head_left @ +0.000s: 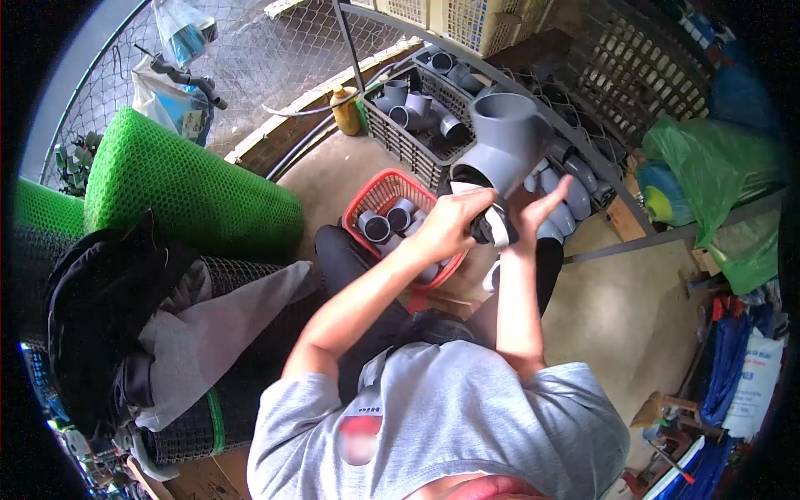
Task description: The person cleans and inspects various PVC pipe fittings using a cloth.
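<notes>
A large grey plastic pipe tee [500, 146] is raised in front of me, one round mouth facing up. My left hand [450, 223] is closed on a soft-looking black and white piece [492, 221] at the tee's lower end; I cannot make out exactly what it is. My right hand [533, 215] is beside the tee's lower right, fingers stretched and spread, slightly blurred. Whether its palm touches the fitting is hidden. Below my hands, a red plastic basket [358, 193] between my legs contains several smaller grey pipe fittings [375, 225].
A dark crate [400, 142] of grey fittings stands ahead, beside a yellow-brown bottle [345, 112]. More grey fittings [575, 196] are piled right of the tee. Green mesh rolls [183, 183] and dark clothing [100, 325] lie left. A green plastic bag [708, 175] hangs right.
</notes>
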`<state>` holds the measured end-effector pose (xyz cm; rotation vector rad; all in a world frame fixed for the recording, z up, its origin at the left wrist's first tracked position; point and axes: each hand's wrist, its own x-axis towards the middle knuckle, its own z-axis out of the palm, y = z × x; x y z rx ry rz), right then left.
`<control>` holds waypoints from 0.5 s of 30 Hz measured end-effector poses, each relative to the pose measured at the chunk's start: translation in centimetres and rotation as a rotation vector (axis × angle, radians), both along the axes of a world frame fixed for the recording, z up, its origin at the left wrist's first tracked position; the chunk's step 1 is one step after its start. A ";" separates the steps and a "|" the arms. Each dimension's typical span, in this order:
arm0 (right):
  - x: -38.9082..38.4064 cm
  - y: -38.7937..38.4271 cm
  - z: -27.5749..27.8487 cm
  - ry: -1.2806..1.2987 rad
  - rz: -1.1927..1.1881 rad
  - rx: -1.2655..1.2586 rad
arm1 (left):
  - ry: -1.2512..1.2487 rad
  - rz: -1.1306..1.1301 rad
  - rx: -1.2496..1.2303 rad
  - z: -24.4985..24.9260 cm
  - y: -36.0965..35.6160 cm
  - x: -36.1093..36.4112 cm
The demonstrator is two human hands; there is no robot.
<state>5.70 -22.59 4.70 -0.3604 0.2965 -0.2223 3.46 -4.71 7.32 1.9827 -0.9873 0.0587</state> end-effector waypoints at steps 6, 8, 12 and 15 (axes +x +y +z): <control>0.7 2.8 -4.3 -0.083 0.133 -0.072 | 0.330 0.131 -0.435 -5.0 -1.3 0.9; 0.7 2.4 -5.1 0.035 0.164 -0.057 | 0.519 0.296 -0.672 -5.9 -1.6 -0.1; 0.0 1.7 -6.5 -0.005 0.130 0.174 | 1.244 0.443 -1.323 -9.8 2.8 -0.3; -0.5 1.3 -8.2 -0.047 0.188 0.249 | 1.113 0.414 -1.561 -8.9 6.2 -0.5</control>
